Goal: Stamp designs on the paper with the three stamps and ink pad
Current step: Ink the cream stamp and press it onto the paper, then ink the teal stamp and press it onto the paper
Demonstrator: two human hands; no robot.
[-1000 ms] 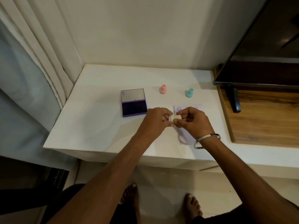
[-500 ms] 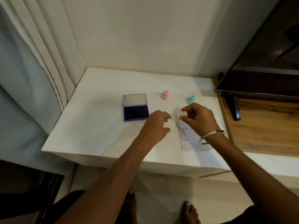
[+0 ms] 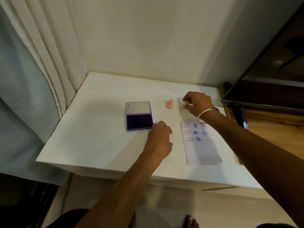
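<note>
A white paper [image 3: 201, 151] lies on the right of the white table [image 3: 102, 142], its upper part printed with blue smileys and hearts. The open purple ink pad [image 3: 139, 122] sits left of centre. A pink stamp [image 3: 170, 104] stands upright behind it. My right hand [image 3: 198, 102] is at the back, just right of the pink stamp, and pinches a small cream stamp [image 3: 184, 104] low over the table. My left hand [image 3: 159, 139] rests on the table with loosely curled fingers next to the ink pad's front right corner, holding nothing. The teal stamp is hidden.
A dark TV screen [image 3: 269, 76] on a stand [image 3: 241, 116] rises at the right over a wooden surface [image 3: 276, 124]. White curtains [image 3: 41, 63] hang at the left. The wall [image 3: 148, 38] closes the back.
My right hand carried the cream stamp from over the paper to the back of the table beside the pink stamp. My left hand let go of it and drew toward the ink pad.
</note>
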